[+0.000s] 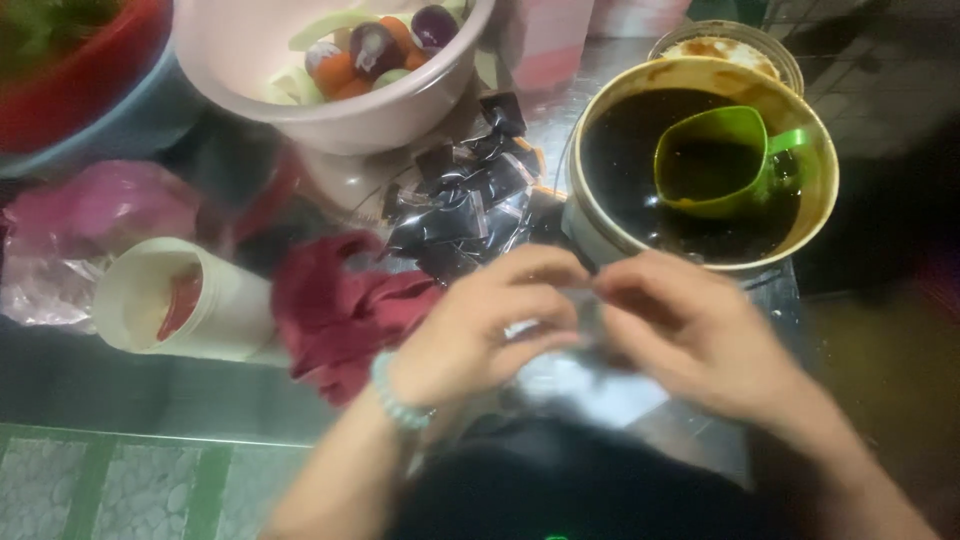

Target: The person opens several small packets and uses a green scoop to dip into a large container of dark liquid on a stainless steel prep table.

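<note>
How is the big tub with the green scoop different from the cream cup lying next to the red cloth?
The tub stands upright; the cream cup lies on its side. The tub is far wider and nearly full of dark liquid, with a green scoop in it; the cup holds only a red smear. Both are round, open and pale-walled.

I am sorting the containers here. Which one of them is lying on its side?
The cream cup left of the dark red cloth lies on its side, mouth facing left. The pink bowl and the sauce bucket stand upright.
</note>
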